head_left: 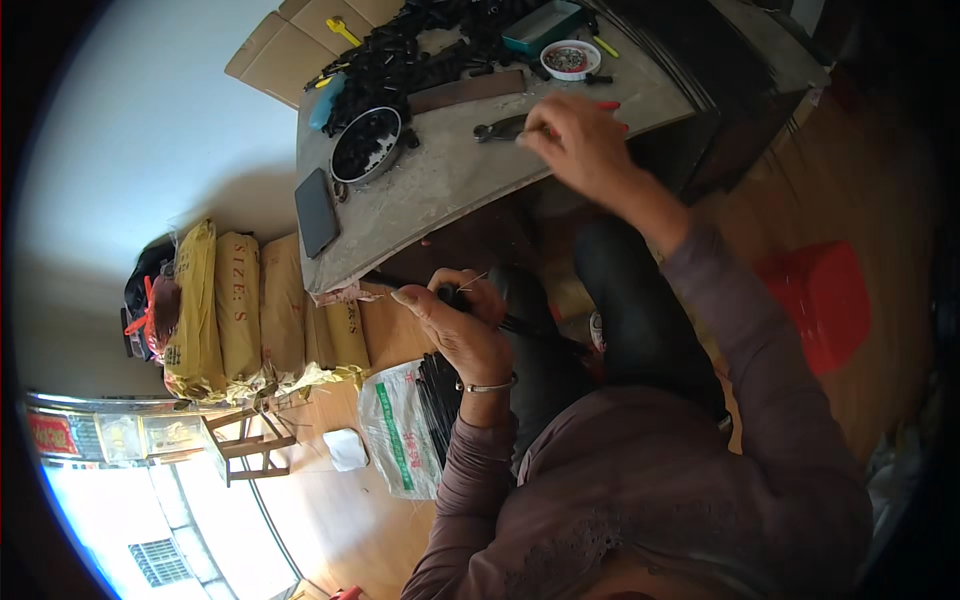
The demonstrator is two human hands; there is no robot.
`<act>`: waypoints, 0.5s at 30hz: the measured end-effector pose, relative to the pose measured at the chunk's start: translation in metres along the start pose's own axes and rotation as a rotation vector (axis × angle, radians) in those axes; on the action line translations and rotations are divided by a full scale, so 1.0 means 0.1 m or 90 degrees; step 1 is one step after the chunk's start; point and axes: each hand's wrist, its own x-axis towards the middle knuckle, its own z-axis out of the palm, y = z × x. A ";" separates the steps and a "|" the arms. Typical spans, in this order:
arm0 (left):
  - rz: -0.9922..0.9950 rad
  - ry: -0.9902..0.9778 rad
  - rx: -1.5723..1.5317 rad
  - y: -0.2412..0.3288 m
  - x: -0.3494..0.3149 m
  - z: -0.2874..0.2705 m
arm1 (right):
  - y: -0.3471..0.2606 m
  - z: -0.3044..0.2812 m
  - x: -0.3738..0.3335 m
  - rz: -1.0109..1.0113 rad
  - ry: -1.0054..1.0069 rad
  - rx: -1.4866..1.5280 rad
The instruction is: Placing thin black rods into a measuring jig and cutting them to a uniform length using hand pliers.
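A round bowl (382,171) of black pieces (366,140) sat on the tabletop (440,190), a left hand (462,325) gripped a black rod-like piece (453,297) near its edge, and red-handled pliers (505,128) showed partly behind a right hand (582,145) whose narrow grip's contents were indiscernible.

Two hands (462,332) (one bracelet (487,387)), two round dishes (571,76), one wooden stool (250,447)

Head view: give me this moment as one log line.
left hand: gripping black piece | right hand: over red-handled pliers, contact unclear | round bowl: on worktable, holding black parts
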 end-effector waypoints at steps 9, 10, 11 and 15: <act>-0.073 0.024 -0.018 0.03 0.09 -0.02 | 0.81 0.16 0.20 -0.173 -0.124 -0.119; -0.069 0.020 0.007 0.04 0.09 -0.04 | 0.75 0.15 0.20 -0.112 -0.086 -0.060; -0.066 0.014 0.031 0.04 0.09 -0.04 | 0.69 0.12 0.19 -0.049 -0.049 -0.004; -0.067 0.039 0.072 0.05 0.11 -0.08 | 0.04 -0.16 0.04 0.236 -0.257 0.393</act>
